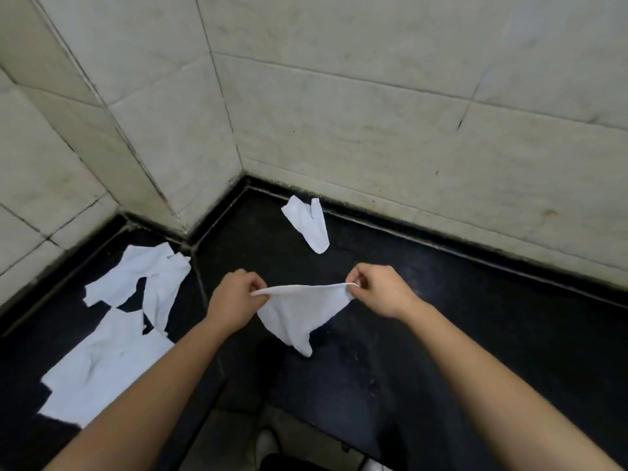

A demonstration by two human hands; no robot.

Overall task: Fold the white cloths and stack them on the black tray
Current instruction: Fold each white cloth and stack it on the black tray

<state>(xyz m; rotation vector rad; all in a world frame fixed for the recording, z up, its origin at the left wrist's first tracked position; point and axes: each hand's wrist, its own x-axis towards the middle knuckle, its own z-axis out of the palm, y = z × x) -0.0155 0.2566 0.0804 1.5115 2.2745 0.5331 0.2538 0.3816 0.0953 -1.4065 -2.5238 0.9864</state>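
Pinching cloth, black counter, possibly stone, tiles

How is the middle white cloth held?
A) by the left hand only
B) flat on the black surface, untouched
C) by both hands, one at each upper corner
C: the left hand and the right hand each pinch an upper corner of the white cloth.

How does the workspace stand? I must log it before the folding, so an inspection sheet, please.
Surface: black surface, dark and speckled; no separate tray told apart.
Job's things: held cloth hangs unfolded between the hands; far cloth lies by the wall; loose cloths heaped left.
Clutter: nothing seen.
Grippers: left hand and right hand each pinch a top corner.
Cables: nothing seen.
Surroundings: pale tiled walls meeting in a corner.
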